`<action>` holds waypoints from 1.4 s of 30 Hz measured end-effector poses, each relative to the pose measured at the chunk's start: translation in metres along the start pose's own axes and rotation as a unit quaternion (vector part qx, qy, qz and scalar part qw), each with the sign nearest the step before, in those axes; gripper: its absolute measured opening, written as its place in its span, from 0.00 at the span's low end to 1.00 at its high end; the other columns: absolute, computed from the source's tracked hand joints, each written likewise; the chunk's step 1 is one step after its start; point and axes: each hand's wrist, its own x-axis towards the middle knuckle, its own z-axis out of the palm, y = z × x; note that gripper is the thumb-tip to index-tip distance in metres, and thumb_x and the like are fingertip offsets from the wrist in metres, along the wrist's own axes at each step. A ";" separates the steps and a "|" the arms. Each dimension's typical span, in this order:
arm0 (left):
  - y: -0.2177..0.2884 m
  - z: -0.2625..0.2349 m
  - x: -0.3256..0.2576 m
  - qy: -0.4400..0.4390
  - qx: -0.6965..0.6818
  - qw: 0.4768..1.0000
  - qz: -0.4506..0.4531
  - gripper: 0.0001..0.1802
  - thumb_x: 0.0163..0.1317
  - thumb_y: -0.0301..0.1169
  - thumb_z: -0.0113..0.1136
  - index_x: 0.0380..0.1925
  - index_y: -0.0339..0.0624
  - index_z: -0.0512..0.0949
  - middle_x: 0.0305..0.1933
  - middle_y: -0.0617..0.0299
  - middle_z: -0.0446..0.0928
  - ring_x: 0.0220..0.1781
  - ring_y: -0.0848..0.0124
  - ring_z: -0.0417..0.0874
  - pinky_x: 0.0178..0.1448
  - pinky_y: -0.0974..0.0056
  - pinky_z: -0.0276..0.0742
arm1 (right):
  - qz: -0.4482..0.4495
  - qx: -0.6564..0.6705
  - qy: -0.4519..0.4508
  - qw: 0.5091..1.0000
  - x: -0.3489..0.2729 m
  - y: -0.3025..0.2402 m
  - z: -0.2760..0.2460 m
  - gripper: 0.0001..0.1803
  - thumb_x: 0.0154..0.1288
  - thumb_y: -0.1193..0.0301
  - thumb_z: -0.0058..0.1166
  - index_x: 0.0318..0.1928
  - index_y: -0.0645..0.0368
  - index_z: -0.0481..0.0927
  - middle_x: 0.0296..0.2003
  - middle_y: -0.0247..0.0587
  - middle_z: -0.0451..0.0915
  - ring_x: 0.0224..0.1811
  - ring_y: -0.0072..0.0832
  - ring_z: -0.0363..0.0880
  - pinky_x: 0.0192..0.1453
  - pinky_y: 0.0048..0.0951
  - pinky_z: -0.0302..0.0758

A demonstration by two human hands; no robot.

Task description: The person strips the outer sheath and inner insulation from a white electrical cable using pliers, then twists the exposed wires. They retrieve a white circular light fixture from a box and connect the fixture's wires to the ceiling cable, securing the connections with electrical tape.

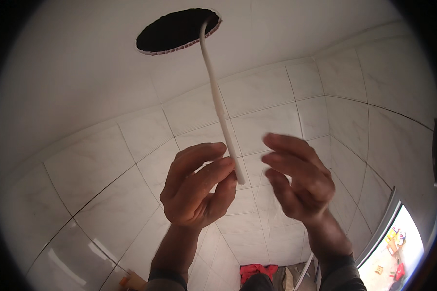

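One white cable [216,92] hanging from a dark oval hole [175,31] in the ceiling [92,63], long axis slanting down and slightly rightward, loose end between left hand [194,189] and right hand [301,179]. Left nearer, fingertips at the cable's left edge just above the end, loosely curled; whether pinching, impossible to tell. Right apart from the cable, to its right, fingers half-curled, holding nothing.
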 end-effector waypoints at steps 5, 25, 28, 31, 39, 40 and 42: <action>0.008 -0.005 0.009 -0.019 -0.030 0.999 -0.005 0.13 0.55 0.20 0.76 0.41 0.39 0.87 0.48 0.50 0.85 0.47 0.61 0.90 0.44 0.63 0.89 | -0.127 0.004 -0.050 0.991 0.036 0.020 0.015 0.18 0.57 0.75 0.74 0.48 0.60 0.86 0.53 0.46 0.86 0.54 0.40 0.86 0.51 0.36 0.87; 0.023 -0.006 0.017 0.011 -0.044 0.996 -0.076 0.12 0.55 0.14 0.65 0.40 0.34 0.81 0.43 0.48 0.87 0.41 0.65 0.91 0.43 0.68 0.88 | -0.181 -0.071 -0.083 0.977 0.053 0.011 0.021 0.14 0.50 0.80 0.73 0.36 0.61 0.81 0.37 0.42 0.81 0.36 0.36 0.83 0.33 0.30 0.83; 0.022 -0.004 0.016 0.024 -0.001 0.998 -0.053 0.11 0.57 0.16 0.66 0.41 0.34 0.80 0.41 0.49 0.87 0.40 0.65 0.92 0.41 0.67 0.89 | -0.174 -0.069 -0.081 0.979 0.055 0.008 0.023 0.14 0.49 0.80 0.73 0.35 0.61 0.81 0.36 0.41 0.81 0.34 0.35 0.82 0.32 0.30 0.81; 0.027 -0.006 0.015 0.006 0.000 0.998 -0.066 0.10 0.62 0.16 0.60 0.44 0.30 0.79 0.45 0.45 0.86 0.46 0.63 0.90 0.49 0.64 0.88 | -0.167 -0.073 -0.079 0.980 0.056 0.004 0.024 0.14 0.49 0.80 0.73 0.34 0.61 0.80 0.36 0.40 0.80 0.34 0.34 0.82 0.31 0.30 0.80; 0.025 -0.006 0.014 0.003 -0.004 0.998 -0.071 0.09 0.66 0.16 0.57 0.45 0.28 0.77 0.46 0.44 0.84 0.48 0.64 0.88 0.52 0.63 0.86 | -0.164 -0.080 -0.092 0.979 0.058 0.002 0.025 0.14 0.48 0.80 0.73 0.33 0.60 0.79 0.34 0.38 0.79 0.32 0.32 0.80 0.29 0.30 0.78; 0.024 -0.004 0.014 0.007 -0.006 0.997 -0.074 0.08 0.66 0.16 0.56 0.45 0.28 0.77 0.46 0.45 0.84 0.48 0.65 0.88 0.51 0.64 0.86 | -0.168 -0.085 -0.089 0.978 0.057 0.003 0.026 0.14 0.48 0.80 0.73 0.33 0.60 0.79 0.33 0.38 0.79 0.32 0.32 0.79 0.29 0.30 0.78; 0.023 -0.001 0.014 0.017 -0.014 0.996 -0.084 0.08 0.66 0.16 0.52 0.45 0.29 0.75 0.45 0.46 0.83 0.46 0.67 0.86 0.50 0.66 0.84 | -0.173 -0.087 -0.087 0.977 0.057 0.005 0.028 0.15 0.48 0.80 0.73 0.33 0.60 0.79 0.33 0.37 0.78 0.31 0.32 0.79 0.29 0.30 0.77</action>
